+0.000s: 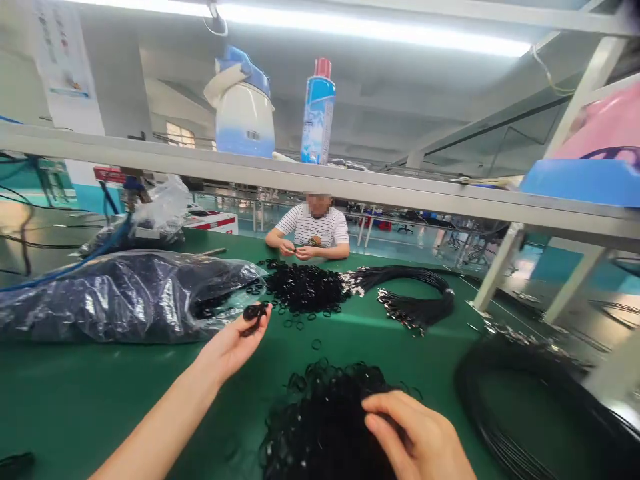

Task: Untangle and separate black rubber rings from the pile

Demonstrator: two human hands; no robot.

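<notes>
My left hand (235,340) is raised over the green table (100,400) and pinches a small clump of black rubber rings (255,312) between thumb and fingers. My right hand (415,437) rests on a heap of black rings (325,420) near the front edge, fingers curled and pinching into the heap. A second, larger heap of rings (305,287) lies further back in the middle of the table.
A clear plastic bag of black parts (120,293) lies at the left. Bundled black cables (415,293) lie at centre right, more coiled cables (525,400) at the right. A person in a striped shirt (314,230) works opposite. A shelf (320,183) carries a white-blue kettle and spray can.
</notes>
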